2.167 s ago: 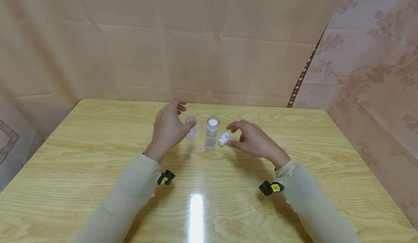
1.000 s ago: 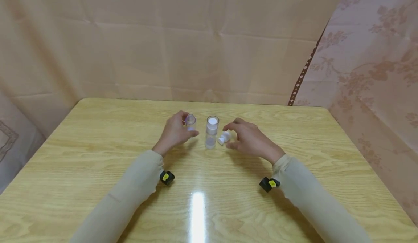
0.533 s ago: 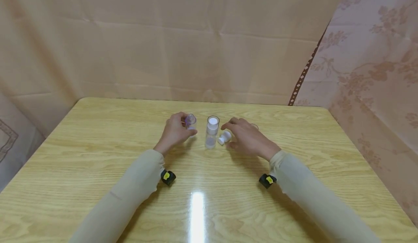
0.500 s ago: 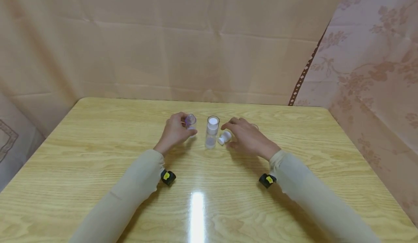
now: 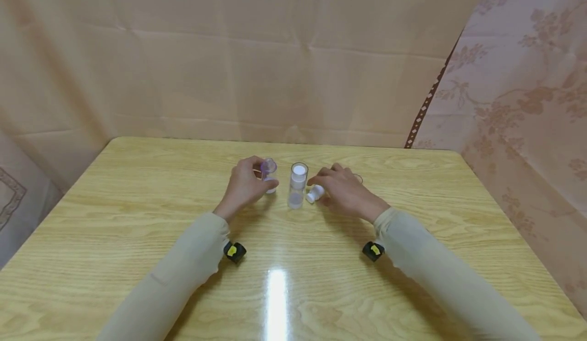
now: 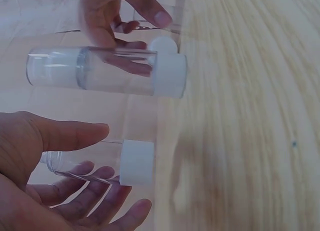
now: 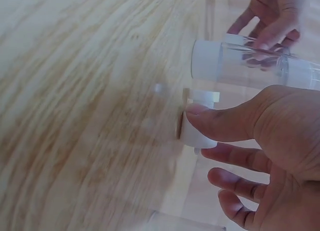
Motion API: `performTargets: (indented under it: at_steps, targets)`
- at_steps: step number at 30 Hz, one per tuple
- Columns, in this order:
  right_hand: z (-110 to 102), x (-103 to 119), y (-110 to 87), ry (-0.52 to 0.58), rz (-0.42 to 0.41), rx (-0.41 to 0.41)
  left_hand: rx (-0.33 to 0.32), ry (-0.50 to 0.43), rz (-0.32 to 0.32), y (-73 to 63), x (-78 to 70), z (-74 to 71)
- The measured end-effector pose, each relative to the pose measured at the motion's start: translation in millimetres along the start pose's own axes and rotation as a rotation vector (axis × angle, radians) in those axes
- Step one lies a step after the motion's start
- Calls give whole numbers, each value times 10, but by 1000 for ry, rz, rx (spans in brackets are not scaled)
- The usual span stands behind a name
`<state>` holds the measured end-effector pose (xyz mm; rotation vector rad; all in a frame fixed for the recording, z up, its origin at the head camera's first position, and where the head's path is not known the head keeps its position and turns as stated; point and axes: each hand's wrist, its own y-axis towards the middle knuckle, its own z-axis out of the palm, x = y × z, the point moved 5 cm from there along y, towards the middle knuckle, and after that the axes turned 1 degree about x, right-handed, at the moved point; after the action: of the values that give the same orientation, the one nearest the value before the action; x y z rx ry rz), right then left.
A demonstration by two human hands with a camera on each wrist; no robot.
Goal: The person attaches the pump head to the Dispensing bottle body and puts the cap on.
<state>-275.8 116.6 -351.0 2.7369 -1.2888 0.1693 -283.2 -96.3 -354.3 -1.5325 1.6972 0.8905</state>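
In the head view, my left hand (image 5: pixel 245 185) holds a small clear bottle (image 5: pixel 269 166) upright, thumb in front and fingers behind. Its white base (image 6: pixel 136 162) shows in the left wrist view. A taller clear bottle (image 5: pixel 296 190) with a white inner top stands between the hands, touched by neither. My right hand (image 5: pixel 345 190) has its thumb on a small white stepped piece (image 7: pixel 197 131), like a pump head or cap, lying on the table. The index finger bends round its far side, partly hidden. This white piece (image 5: pixel 315 193) lies just right of the taller bottle.
The wooden table (image 5: pixel 137 259) reaches a beige curtain (image 5: pixel 275 76) at the back. Behind my right hand, the rim of a clear round thing (image 5: pixel 358 178) shows, mostly hidden. A light reflection lies on the table's front middle.
My left hand has come down and closed round the small clear bottle. My right hand has moved slightly left, its fingers closing over the white piece. The taller bottle has stayed put.
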Motion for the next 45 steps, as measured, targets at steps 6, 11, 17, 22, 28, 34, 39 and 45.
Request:
performTargets:
  at_steps: [6, 11, 17, 22, 28, 34, 39, 45]
  targets:
    - [44, 7, 17, -12, -13, 3, -4, -6, 26, -37, -76, -9]
    - [97, 15, 37, -38, -1, 13, -23, -2, 37, -75, -107, -21]
    - [102, 19, 21, -41, 18, 7, -41, 10, 48, -124, -140, -48]
    - [40, 18, -39, -6, 36, -12, -49, 1, 60, -168, -188, -86]
    - [-69, -4, -134, 62, 58, -47, -61, -14, 98, -214, -235, -116]
    - [-179, -28, -244, 219, 41, -113, -58, -28, 134, -253, -272, -134]
    - [-234, -50, -302, 380, 63, -121, -51, -39, 173, -269, -305, -143]
    - [-330, -49, -362, 480, 79, -135, -35, -64, 199, -286, -363, -136]
